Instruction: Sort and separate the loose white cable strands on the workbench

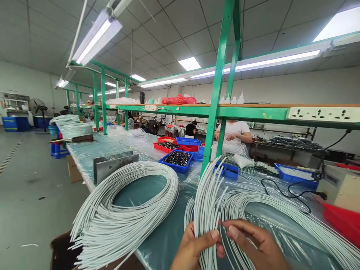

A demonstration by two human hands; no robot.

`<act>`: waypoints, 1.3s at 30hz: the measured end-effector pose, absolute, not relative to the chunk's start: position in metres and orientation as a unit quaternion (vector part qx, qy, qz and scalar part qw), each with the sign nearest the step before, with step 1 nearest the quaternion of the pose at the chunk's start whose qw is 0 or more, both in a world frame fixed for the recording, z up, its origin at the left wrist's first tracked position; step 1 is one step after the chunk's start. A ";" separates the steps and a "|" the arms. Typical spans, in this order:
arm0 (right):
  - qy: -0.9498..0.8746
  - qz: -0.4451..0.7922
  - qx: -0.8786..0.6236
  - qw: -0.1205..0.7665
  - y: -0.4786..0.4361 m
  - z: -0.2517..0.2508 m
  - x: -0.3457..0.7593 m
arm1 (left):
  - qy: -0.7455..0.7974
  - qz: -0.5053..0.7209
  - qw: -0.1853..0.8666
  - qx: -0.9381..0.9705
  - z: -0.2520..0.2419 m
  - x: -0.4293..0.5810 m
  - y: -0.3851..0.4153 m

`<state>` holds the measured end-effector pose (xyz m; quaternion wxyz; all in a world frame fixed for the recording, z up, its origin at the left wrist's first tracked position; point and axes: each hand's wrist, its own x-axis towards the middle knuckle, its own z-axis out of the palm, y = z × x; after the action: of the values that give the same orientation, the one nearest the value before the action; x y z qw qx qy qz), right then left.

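My left hand (194, 247) is closed round an upright bundle of white cables (206, 202), thumb pressed on its front. Just right of it, my right hand (253, 243) has its fingers curled and pinched against the same bundle near the thumb. The cable ends fan out above my hands by the green post (216, 97). A second loop of white cables (281, 213) curves away to the right over the table. To the left lies a large coil of white cables (126, 213) on the plastic-covered bench (157, 240), its cut ends hanging over the near edge.
Blue trays of black parts (177, 159) and red trays (168, 144) sit mid-bench. Metal angle plates (112, 165) stand behind the coil. A black cord (289, 191), a red tray (343, 221) and a beige machine (343, 185) are at right. A seated person in white (234, 133) works opposite. The aisle floor runs left.
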<state>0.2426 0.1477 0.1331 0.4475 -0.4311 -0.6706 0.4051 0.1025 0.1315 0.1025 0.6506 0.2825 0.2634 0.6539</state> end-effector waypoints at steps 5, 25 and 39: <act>-0.671 0.324 -0.401 0.533 0.146 0.132 0.227 | 0.237 0.629 0.648 0.356 0.104 0.101 0.131; -0.601 0.518 -0.354 0.495 0.139 0.136 0.210 | 0.278 0.683 0.590 0.328 0.098 0.104 0.127; -0.518 0.431 -0.415 0.611 0.146 0.132 0.218 | 0.368 0.694 0.571 0.238 0.094 0.103 0.124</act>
<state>0.2176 0.1464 0.1320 0.6111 -0.4149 -0.5184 0.4308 0.1025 0.1236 0.0937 0.5708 0.2383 0.3679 0.6943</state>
